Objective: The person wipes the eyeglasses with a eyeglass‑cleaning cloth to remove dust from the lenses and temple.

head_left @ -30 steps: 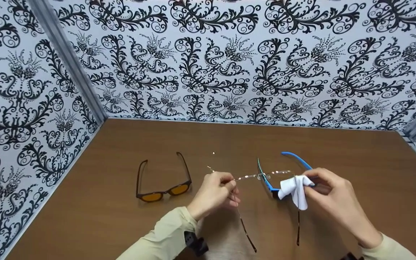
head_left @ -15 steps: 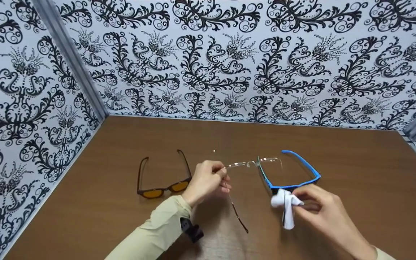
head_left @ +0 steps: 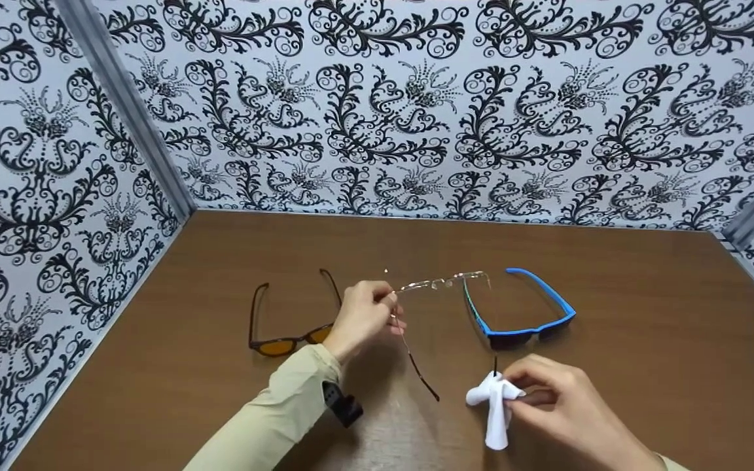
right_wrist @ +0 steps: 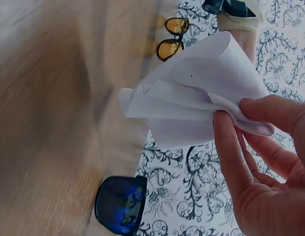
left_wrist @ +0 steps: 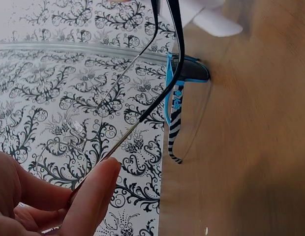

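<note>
My left hand (head_left: pixel 364 314) pinches a pair of thin rimless eyeglasses (head_left: pixel 424 378) near one hinge, above the table. Their clear lenses face the back wall, and the dark-tipped temples point toward me. In the left wrist view, thumb and finger hold the thin metal part of the eyeglasses (left_wrist: pixel 124 134). My right hand (head_left: pixel 563 402) pinches a crumpled white cloth (head_left: pixel 496 409) at the far temple's end. A short dark piece of that temple shows above the cloth; the folds hide the rest. In the right wrist view, the cloth (right_wrist: pixel 187 93) spreads out from the fingertips.
Blue-framed sunglasses (head_left: pixel 557 296) with dark lenses lie unfolded on the brown table (head_left: pixel 645 327), right of centre. Dark-framed glasses with orange lenses (head_left: pixel 276 348) lie at left, partly behind my left arm. Patterned walls (head_left: pixel 390 118) stand behind and at the sides.
The cloth and my right hand have moved toward me and left along the far temple, to its end. My left hand has shifted slightly up and left with the eyeglasses, uncovering the blue sunglasses.
</note>
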The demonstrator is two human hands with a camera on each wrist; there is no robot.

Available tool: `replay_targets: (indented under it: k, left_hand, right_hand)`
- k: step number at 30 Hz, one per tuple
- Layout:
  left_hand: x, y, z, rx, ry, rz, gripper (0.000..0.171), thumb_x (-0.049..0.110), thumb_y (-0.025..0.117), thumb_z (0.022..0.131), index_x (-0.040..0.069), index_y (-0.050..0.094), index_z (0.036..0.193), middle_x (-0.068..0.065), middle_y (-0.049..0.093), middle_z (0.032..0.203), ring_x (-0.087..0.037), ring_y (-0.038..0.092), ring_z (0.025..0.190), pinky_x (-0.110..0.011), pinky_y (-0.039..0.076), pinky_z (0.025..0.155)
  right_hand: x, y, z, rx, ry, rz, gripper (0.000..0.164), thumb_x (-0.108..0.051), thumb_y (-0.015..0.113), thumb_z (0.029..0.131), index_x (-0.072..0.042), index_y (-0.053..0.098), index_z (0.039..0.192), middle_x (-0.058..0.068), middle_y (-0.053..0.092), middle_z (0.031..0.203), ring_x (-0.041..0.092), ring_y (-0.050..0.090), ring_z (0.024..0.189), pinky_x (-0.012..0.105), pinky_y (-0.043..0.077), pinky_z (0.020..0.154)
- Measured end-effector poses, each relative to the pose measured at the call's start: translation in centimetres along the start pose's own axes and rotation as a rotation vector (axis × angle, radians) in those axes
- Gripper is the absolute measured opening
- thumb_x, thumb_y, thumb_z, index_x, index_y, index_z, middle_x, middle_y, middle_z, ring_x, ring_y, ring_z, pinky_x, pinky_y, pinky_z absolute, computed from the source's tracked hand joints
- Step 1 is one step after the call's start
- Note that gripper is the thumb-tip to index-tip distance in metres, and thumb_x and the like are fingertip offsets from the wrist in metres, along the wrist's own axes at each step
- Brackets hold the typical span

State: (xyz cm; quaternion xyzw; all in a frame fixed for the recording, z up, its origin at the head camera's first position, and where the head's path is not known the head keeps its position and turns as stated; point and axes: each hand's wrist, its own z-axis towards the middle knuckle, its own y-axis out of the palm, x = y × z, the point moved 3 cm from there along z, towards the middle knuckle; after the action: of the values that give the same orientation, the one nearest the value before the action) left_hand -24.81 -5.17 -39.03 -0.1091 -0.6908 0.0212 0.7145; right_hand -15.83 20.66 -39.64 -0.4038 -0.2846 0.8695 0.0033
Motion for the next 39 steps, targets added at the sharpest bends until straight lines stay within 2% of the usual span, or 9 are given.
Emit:
replay_targets:
  k: [4,7,11,16,19,22,27,32,39]
  left_hand:
    - [-0.2,0.0,0.1,0.005,0.001,0.002,0.018,-0.007,0.048,0.095,-0.009,0.062,0.084,-0.024,0.063,0.079,-0.026,0.068,0.061,-0.039,0.058,0.058]
    - [-0.2,0.1,0.0,0.002,-0.001,0.012,0.019,-0.007,0.047,0.095,-0.008,0.061,0.083,-0.02,0.063,0.076,-0.026,0.067,0.06,-0.04,0.058,0.058]
    - [0.0,0.3,-0.3,-0.012,0.004,0.016,0.02,-0.006,0.048,0.095,-0.007,0.061,0.081,-0.015,0.063,0.073,-0.027,0.068,0.06,-0.04,0.058,0.058]
    - [0.6,0.5,-0.5,-0.043,0.051,0.066,0.019,-0.006,0.049,0.095,-0.008,0.061,0.08,-0.013,0.064,0.071,-0.025,0.068,0.059,-0.039,0.058,0.057]
    - [0.9,0.6,-0.8,-0.059,0.076,0.082,0.019,-0.007,0.049,0.094,-0.008,0.061,0.08,-0.012,0.064,0.07,-0.024,0.068,0.058,-0.038,0.058,0.056]
    - [1.2,0.8,-1.2,-0.072,0.088,0.071,0.019,-0.007,0.049,0.094,-0.009,0.06,0.079,-0.011,0.063,0.07,-0.025,0.068,0.058,-0.038,0.058,0.056]
    - [1.4,1.0,-1.4,-0.096,0.106,0.098,0.021,-0.006,0.048,0.095,-0.008,0.061,0.078,-0.01,0.063,0.07,-0.023,0.067,0.056,-0.04,0.058,0.057]
    - [1.6,0.7,-1.5,-0.109,0.107,0.087,0.021,-0.004,0.048,0.095,-0.005,0.062,0.08,-0.009,0.064,0.071,-0.021,0.067,0.057,-0.04,0.058,0.057]
    - [1.7,0.1,-1.6,-0.13,0.1,0.065,0.019,-0.004,0.049,0.095,-0.009,0.062,0.082,-0.01,0.065,0.071,-0.024,0.068,0.058,-0.038,0.058,0.056]
  right_hand:
    - [-0.6,0.3,0.3,-0.041,0.009,0.035,0.038,0.018,0.069,0.075,-0.011,0.066,0.1,0.002,0.064,0.092,0.013,0.067,0.078,0.028,0.057,0.062]
    - [-1.0,0.4,0.6,-0.052,-0.021,0.04,0.038,0.018,0.07,0.075,-0.01,0.066,0.101,0.003,0.064,0.092,0.014,0.067,0.079,0.027,0.057,0.063]
    - [-1.1,0.2,1.0,-0.035,-0.074,0.02,0.042,0.022,0.069,0.073,-0.009,0.065,0.101,0.005,0.063,0.093,0.013,0.065,0.08,0.025,0.056,0.063]
    - [-0.8,-0.1,1.4,0.0,-0.098,-0.043,0.046,0.025,0.069,0.069,-0.008,0.065,0.1,0.005,0.062,0.094,0.008,0.062,0.083,0.023,0.056,0.063]
    - [-0.6,-0.3,1.6,0.036,-0.081,-0.062,0.046,0.025,0.069,0.068,-0.007,0.065,0.1,0.005,0.062,0.094,0.007,0.062,0.085,0.023,0.056,0.064]
    - [-0.7,-0.4,1.8,0.062,-0.046,-0.033,0.045,0.026,0.068,0.069,-0.006,0.065,0.1,0.005,0.062,0.094,0.008,0.063,0.085,0.025,0.057,0.065]
    - [-0.9,-0.3,2.2,0.063,-0.038,0.0,0.044,0.025,0.067,0.071,-0.007,0.065,0.101,0.006,0.063,0.095,0.01,0.063,0.085,0.026,0.057,0.067]
    - [-0.3,-0.9,2.2,0.015,-0.103,-0.113,0.042,0.022,0.071,0.069,-0.009,0.065,0.098,0.003,0.063,0.091,0.009,0.063,0.079,0.02,0.055,0.064]
    - [0.4,-2.1,1.8,-0.036,-0.234,-0.277,0.045,0.019,0.073,0.062,-0.011,0.064,0.093,-0.003,0.061,0.087,0.009,0.059,0.073,0.014,0.049,0.062]
